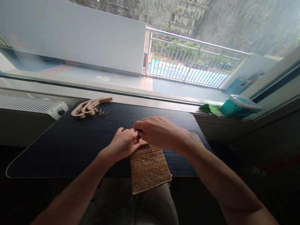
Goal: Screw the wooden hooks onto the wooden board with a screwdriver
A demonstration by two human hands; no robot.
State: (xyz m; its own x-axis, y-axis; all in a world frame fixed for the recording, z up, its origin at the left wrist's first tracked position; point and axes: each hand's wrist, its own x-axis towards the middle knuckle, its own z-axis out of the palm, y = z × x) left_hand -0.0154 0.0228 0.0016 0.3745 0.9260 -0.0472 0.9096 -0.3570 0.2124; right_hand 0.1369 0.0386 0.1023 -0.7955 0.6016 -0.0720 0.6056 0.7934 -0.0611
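My right hand is closed around a small black and red hand tool, held upright; its working tip is hidden. Just left of it, my left hand presses a flat, light-coloured wooden piece with its fingers, close to the tool's lower end. Beneath that piece lies a sheet of corrugated cardboard, pitted with many small holes and reaching over the table's front edge above my lap.
On the black table, curved wooden parts and several small metal screws lie at the back left. A phone or tablet is partly behind my right forearm. A teal box and green cloth rest on the windowsill.
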